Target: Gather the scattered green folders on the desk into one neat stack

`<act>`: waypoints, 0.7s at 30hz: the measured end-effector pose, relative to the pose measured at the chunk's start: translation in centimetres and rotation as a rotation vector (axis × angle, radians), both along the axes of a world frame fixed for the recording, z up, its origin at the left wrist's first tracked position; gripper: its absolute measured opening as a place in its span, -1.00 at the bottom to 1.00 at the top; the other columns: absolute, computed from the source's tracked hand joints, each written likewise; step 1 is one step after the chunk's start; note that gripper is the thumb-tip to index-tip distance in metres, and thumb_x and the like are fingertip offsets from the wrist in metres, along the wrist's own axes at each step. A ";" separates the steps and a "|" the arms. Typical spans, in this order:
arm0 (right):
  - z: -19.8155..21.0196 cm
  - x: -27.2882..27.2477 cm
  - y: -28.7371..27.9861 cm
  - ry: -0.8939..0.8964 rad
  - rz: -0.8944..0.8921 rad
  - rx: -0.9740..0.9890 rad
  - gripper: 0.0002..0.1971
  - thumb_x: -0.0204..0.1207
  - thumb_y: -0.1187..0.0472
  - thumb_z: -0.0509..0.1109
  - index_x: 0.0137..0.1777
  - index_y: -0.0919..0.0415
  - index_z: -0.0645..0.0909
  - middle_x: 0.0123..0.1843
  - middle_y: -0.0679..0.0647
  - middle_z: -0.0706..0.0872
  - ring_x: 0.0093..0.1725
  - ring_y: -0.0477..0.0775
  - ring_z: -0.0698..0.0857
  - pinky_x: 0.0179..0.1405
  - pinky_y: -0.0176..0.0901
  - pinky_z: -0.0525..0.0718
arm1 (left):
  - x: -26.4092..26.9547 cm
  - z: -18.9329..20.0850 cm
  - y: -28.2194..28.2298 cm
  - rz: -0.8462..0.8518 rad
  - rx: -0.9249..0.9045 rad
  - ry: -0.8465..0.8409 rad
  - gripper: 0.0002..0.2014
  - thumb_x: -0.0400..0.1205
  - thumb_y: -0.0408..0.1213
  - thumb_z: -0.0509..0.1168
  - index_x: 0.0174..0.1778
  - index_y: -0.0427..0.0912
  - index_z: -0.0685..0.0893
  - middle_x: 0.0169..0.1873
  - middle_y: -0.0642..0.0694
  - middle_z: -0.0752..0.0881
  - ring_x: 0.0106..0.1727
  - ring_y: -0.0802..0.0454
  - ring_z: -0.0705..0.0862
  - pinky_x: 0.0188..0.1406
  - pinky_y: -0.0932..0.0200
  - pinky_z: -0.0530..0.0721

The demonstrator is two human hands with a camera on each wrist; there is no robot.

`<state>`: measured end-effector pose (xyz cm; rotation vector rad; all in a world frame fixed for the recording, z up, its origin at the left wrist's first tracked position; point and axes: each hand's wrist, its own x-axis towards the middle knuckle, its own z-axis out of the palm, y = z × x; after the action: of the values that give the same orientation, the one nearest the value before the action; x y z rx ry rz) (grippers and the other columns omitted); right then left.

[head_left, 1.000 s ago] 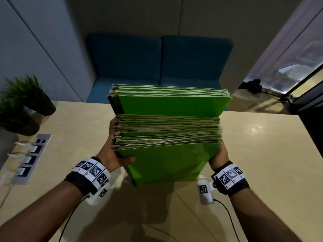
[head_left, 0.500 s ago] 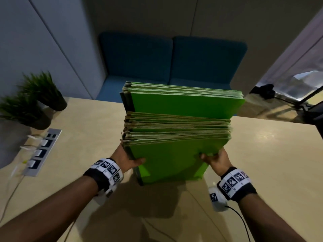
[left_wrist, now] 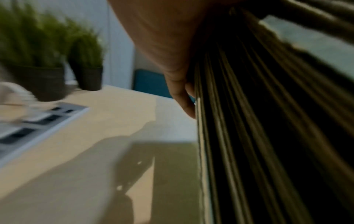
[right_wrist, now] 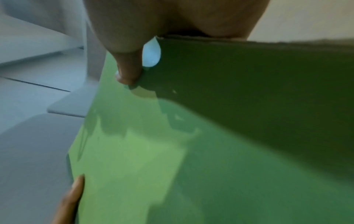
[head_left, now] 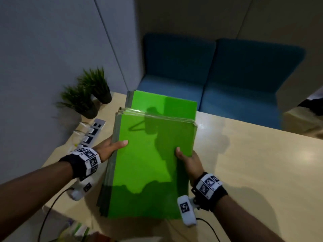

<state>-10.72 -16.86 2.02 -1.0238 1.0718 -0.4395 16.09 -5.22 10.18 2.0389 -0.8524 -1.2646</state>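
Both hands clamped the stack of green folders (head_left: 150, 154) from its 2 long sides: the left hand (head_left: 111, 149) held the left edge with its thumb lying on the top cover and fingers tucked below, and the right hand (head_left: 187, 159) gripped the right edge the same way, thumb on top. That matched pinch probably served to square the sides while steadying the load. The stack sat in the centre of the head view, over the beige desk (head_left: 253, 163); whether its underside touched the wood was not clear, though the left wrist view showed the layered folder edges close above the surface. A second group of folders jutted out at the far end, toward the upper middle of the frame, so the pile was gathered but seemingly not yet flush. At left centre stood 2 potted plants (head_left: 87, 95) beside a power socket strip (head_left: 92, 133), and a blue sofa (head_left: 218, 75) filled the upper right.
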 end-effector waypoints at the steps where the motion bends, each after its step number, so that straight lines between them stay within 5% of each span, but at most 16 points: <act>1: -0.5 1.6 0.6 0.046 0.032 0.042 -0.15 0.11 -0.38 0.59 0.31 0.19 0.64 -0.02 0.04 0.84 -0.11 0.08 0.82 -0.13 -0.03 0.77 | 1.0 -0.4 0.6 0.012 0.052 0.015 -0.19 0.50 0.18 0.38 0.60 -0.13 0.31 0.46 -0.06 0.51 0.47 -0.04 0.48 0.23 0.23 0.44; 4: -1.2 5.6 2.3 0.207 0.196 0.027 0.20 -0.26 -0.72 0.37 0.21 0.24 0.69 0.08 0.19 0.82 0.05 0.25 0.79 0.11 0.17 0.75 | 4.5 -1.9 2.6 0.132 0.144 0.034 -0.27 0.56 0.09 0.35 0.60 -0.10 0.29 0.53 -0.11 0.43 0.51 -0.08 0.43 0.30 0.11 0.35; 8: -1.9 9.0 3.8 0.471 0.470 0.052 0.57 -0.55 -0.82 0.07 0.40 0.29 0.55 0.28 0.28 0.66 0.12 0.23 0.67 0.08 0.00 0.67 | 9.4 -5.3 4.8 0.282 0.253 0.012 -0.16 0.54 0.09 0.40 0.65 -0.20 0.23 0.62 -0.22 0.30 0.60 -0.23 0.32 0.50 -0.12 0.26; 12: -4.1 10.7 5.5 0.608 0.630 0.049 0.46 -0.21 -0.84 0.03 0.42 0.38 0.51 0.34 0.33 0.64 0.17 0.25 0.68 0.15 0.08 0.71 | 11.6 -6.6 5.6 0.285 0.323 0.062 -0.08 0.39 0.08 0.51 0.59 -0.27 0.35 0.58 -0.23 0.38 0.55 -0.26 0.38 0.49 -0.15 0.30; 14: -3.9 11.0 6.1 0.661 0.665 0.002 0.29 -0.03 -0.80 -0.03 0.22 0.39 0.63 0.11 0.29 0.71 -0.03 0.17 0.69 -0.06 -0.05 0.69 | 12.3 -7.4 6.0 0.225 0.362 0.078 0.02 0.25 0.15 0.56 0.57 -0.27 0.39 0.58 -0.23 0.38 0.55 -0.24 0.38 0.52 -0.17 0.28; 17: -3.3 11.2 6.9 0.675 0.671 -0.054 0.17 -0.18 -0.83 -0.15 -0.18 0.28 0.60 -0.26 0.15 0.62 -0.28 0.09 0.63 -0.28 -0.16 0.54 | 13.0 -8.5 6.3 0.205 0.392 0.088 0.05 0.26 0.22 0.53 0.60 -0.25 0.36 0.61 -0.21 0.33 0.58 -0.22 0.34 0.54 -0.17 0.26; 19: -3.6 11.5 7.3 0.635 0.602 -0.059 0.09 -0.01 -0.77 0.08 0.08 0.26 0.54 -0.12 0.18 0.67 -0.17 0.12 0.69 -0.21 -0.13 0.58 | 13.1 -8.4 6.1 0.202 0.397 0.083 -0.12 0.40 0.14 0.45 0.58 -0.26 0.40 0.55 -0.23 0.42 0.52 -0.23 0.41 0.53 -0.14 0.30; 21: -4.0 11.8 7.3 0.640 0.560 -0.086 0.09 0.28 -0.51 0.36 0.56 0.30 0.15 0.33 0.26 0.61 0.21 0.27 0.68 0.03 -0.04 0.66 | 13.6 -8.1 5.7 0.162 0.402 0.032 -0.18 0.40 0.10 0.44 0.53 -0.25 0.46 0.43 -0.24 0.56 0.35 -0.20 0.56 0.40 -0.10 0.45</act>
<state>1.08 -9.60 -1.96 -1.5331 1.2595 0.3259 29.65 0.47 2.10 2.3329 -0.4287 -1.4612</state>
